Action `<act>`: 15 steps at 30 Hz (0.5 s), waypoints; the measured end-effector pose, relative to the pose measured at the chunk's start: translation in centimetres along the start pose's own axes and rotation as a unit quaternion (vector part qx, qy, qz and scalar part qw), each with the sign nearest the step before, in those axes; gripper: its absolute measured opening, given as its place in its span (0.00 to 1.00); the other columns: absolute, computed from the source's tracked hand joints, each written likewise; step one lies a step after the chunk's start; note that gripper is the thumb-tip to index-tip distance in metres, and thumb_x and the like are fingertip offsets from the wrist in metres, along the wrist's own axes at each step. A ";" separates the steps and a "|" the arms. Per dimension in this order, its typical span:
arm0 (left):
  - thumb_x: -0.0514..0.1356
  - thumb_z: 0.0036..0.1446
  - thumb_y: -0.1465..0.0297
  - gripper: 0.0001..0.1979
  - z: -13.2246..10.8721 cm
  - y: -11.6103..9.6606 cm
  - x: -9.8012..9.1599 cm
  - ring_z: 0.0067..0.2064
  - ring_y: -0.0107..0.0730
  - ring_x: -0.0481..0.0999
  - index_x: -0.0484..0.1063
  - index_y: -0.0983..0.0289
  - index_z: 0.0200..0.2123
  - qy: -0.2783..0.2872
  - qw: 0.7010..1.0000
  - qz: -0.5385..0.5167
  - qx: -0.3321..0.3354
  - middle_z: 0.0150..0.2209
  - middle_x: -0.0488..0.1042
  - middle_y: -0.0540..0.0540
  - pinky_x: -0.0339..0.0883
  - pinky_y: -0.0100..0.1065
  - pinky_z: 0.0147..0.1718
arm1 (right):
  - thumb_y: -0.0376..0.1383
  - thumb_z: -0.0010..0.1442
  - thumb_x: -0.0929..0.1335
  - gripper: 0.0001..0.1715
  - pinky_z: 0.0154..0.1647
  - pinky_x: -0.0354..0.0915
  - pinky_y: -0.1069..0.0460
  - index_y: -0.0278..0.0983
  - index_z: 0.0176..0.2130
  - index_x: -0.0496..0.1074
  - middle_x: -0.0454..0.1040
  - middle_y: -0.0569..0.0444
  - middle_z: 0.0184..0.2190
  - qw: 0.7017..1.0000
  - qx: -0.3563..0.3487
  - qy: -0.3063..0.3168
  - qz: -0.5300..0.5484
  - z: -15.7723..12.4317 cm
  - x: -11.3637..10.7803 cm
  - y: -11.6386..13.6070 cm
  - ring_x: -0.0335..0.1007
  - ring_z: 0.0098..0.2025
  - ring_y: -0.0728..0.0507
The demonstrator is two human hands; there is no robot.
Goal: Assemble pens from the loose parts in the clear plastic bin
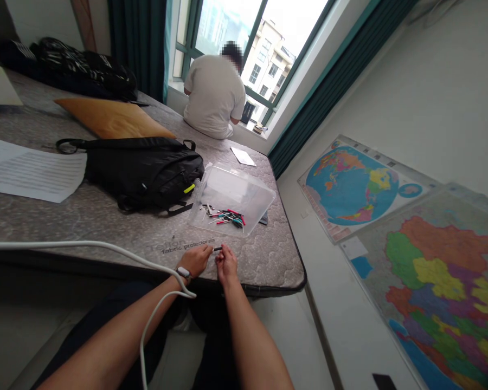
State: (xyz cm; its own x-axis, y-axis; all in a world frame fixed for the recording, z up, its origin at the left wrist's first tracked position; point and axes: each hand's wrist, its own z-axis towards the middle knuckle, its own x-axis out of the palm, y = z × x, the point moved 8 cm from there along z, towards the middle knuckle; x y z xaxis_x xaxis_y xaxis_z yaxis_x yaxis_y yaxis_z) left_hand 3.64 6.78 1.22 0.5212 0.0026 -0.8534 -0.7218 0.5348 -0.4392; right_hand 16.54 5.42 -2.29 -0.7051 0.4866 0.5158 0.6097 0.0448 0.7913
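My left hand (pixel 196 260), with a watch on its wrist, and my right hand (pixel 228 264) are close together over the near edge of the mattress (pixel 264 265). Between their fingertips runs a short, dark, slim pen (pixel 217 248), pinched by both. Its ends are hidden in the fingers. Just beyond lies a clear plastic box (pixel 254 189). A loose heap of pens and slim rods (pixel 228 218) in red, black, teal and white lies in its near part.
Left of the box lies a black backpack (pixel 142 170), with a brown envelope (pixel 114 119) behind it and printed sheets (pixel 32 170) beside it. A white cable (pixel 117 250) crosses my left forearm. Near the window sits another person (pixel 215 95). Maps (pixel 353 179) hang at the right.
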 end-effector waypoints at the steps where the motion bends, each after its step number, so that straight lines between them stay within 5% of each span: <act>1: 0.47 0.64 0.70 0.11 0.0 0.0 -0.1 0.37 0.35 0.74 0.69 0.60 0.42 0.002 1.000 0.006 -0.001 0.39 0.73 0.56 0.63 0.33 0.35 | 0.40 0.45 0.78 0.20 0.21 0.59 0.59 0.36 0.29 0.67 0.62 0.65 0.18 1.000 -0.002 -0.003 -0.005 0.1 0.0 0.0 0.54 0.18 0.56; 9: 0.48 0.63 0.72 0.10 0.0 -0.3 -0.6 0.36 0.35 0.74 0.68 0.60 0.41 0.007 0.999 0.041 0.007 0.38 0.73 0.56 0.62 0.33 0.33 | 0.44 0.47 0.77 0.23 0.20 0.57 0.59 0.38 0.27 0.63 0.58 0.68 0.15 0.999 -0.002 -0.031 -0.039 0.4 -0.3 -0.3 0.48 0.16 0.56; 15: 0.46 0.65 0.70 0.11 0.0 -0.2 -0.5 0.36 0.35 0.74 0.68 0.60 0.43 -0.006 0.999 0.034 -0.001 0.38 0.74 0.56 0.61 0.33 0.33 | 0.40 0.48 0.77 0.18 0.27 0.64 0.57 0.36 0.36 0.71 0.66 0.63 0.22 1.000 -0.007 0.011 -0.023 -0.4 0.1 0.5 0.59 0.21 0.55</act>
State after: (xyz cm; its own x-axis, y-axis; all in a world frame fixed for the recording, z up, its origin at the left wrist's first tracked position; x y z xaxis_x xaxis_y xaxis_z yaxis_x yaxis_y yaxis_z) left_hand 3.52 6.66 1.77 0.4763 0.0489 -0.8779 -0.7565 0.5317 -0.3808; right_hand 16.61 5.11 -1.73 -0.7395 0.4654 0.4863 0.5722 0.0541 0.8184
